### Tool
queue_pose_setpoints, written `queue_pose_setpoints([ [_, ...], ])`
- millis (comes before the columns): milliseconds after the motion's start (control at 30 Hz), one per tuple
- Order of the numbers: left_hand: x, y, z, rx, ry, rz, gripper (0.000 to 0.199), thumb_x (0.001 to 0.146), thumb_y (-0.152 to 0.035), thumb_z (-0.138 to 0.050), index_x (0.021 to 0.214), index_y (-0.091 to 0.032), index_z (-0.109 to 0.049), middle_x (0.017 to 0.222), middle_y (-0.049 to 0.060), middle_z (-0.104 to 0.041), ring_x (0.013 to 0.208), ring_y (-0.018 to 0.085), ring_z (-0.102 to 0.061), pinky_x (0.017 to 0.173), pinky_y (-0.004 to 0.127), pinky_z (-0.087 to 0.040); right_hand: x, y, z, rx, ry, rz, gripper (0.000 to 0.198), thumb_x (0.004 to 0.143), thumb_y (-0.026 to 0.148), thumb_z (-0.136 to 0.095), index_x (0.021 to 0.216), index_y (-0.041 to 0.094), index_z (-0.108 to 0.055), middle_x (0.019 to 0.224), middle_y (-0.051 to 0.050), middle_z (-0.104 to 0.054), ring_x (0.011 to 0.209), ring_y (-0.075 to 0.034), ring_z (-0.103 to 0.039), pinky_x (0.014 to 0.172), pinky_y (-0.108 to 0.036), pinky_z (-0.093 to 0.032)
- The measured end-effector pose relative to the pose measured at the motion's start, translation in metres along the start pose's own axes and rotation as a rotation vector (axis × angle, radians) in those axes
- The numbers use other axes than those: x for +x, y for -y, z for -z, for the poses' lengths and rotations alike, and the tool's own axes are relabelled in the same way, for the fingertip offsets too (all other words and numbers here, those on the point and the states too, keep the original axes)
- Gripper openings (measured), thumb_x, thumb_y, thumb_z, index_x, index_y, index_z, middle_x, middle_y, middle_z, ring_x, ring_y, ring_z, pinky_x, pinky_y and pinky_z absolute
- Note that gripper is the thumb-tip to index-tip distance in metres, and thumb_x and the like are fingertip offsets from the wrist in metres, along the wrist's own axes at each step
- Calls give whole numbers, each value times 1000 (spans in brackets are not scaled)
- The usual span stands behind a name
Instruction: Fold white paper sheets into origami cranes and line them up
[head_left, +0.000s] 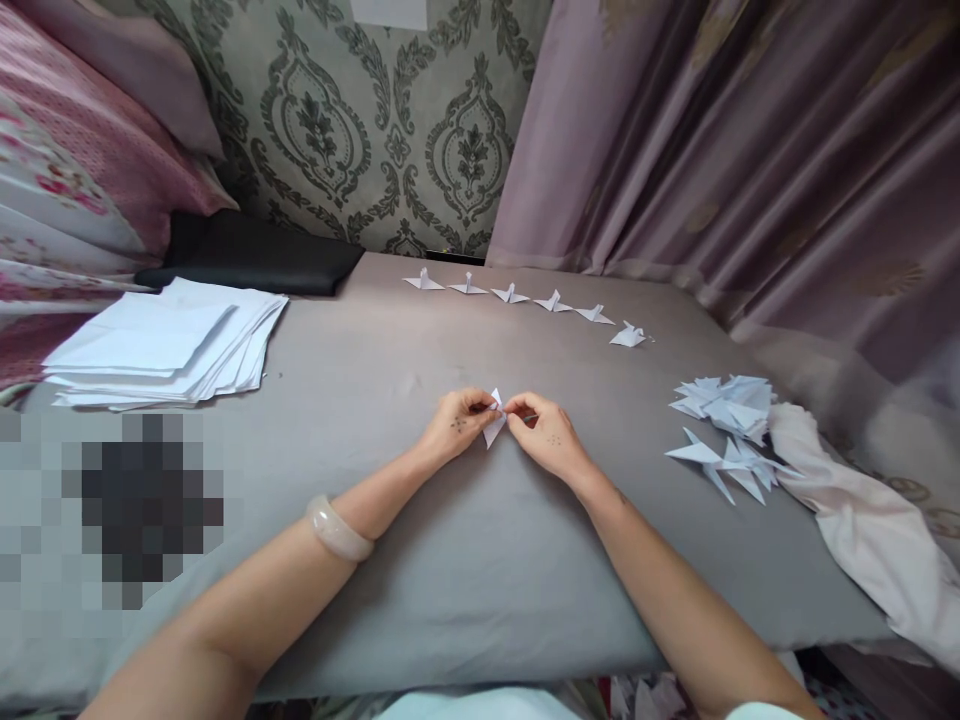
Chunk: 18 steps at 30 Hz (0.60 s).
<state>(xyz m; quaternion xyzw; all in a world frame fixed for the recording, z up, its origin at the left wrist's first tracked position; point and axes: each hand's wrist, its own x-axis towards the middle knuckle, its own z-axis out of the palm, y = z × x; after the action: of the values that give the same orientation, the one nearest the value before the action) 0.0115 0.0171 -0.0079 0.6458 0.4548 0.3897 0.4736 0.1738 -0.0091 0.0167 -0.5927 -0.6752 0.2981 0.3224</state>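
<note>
A small white paper crane (493, 432) is held between my two hands over the middle of the grey-covered table. My left hand (459, 420) pinches it from the left, thumb and fingers closed on the paper. From the other side, my right hand (546, 430) has its thumb and forefinger pinched at the crane's right edge. Fingers cover part of the folds. Toward the back stands a curved row of finished paper cranes (510, 293) with spread wings. A pile of folded pointed paper pieces (724, 405) lies to the right of my right hand.
A stack of white paper sheets (161, 340) lies at the left, before a folded black cloth (262, 255). White fabric (862, 500) hangs over the right edge. Purple curtains (675, 150) and a patterned wall (390, 130) bound the table's back.
</note>
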Motion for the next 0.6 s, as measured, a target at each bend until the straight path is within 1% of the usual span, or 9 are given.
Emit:
queue_pose_setpoints([
  [133,-2,-3,1,60,2,-45,15,77,-25,-61,78,-12,-69,71,3,-66,67,13,-58,61,21,-44,2,4,-1,-43,6,-6,17,74,20,-51,84,19,-65,85,-3,-68,77,-14,-62,71,-27,-46],
  [233,-3,-5,2,121,4,-85,14,78,-21,-59,77,-13,-70,70,2,-67,68,13,-59,63,21,-43,4,11,2,-42,22,-52,17,73,22,-52,82,18,-66,83,-3,-69,77,-15,-62,74,-27,-46],
  [300,-3,-6,3,146,4,-109,14,79,-19,-58,77,-14,-71,71,2,-68,69,13,-60,65,21,-44,5,19,4,-33,39,-116,18,75,29,-53,77,18,-66,76,-3,-68,72,-15,-62,71,-26,-46],
  [367,-2,-5,3,152,9,-125,14,80,-18,-58,79,-14,-71,73,2,-69,71,14,-61,67,21,-44,7,25,5,-34,51,-185,25,76,38,-53,72,18,-66,70,-2,-66,67,-14,-60,64,-25,-45],
  [433,-2,-4,3,163,20,-138,15,80,-19,-57,81,-14,-71,75,3,-70,72,14,-62,67,21,-45,10,29,6,-49,50,-232,29,76,42,-53,70,17,-67,66,-2,-65,63,-14,-57,58,-24,-43],
  [600,-2,-2,3,203,31,-161,15,81,-20,-57,81,-16,-71,76,2,-70,72,14,-62,68,21,-44,16,25,4,-38,61,-297,20,70,33,-56,66,16,-67,62,-1,-63,59,-12,-55,52,-21,-38],
])
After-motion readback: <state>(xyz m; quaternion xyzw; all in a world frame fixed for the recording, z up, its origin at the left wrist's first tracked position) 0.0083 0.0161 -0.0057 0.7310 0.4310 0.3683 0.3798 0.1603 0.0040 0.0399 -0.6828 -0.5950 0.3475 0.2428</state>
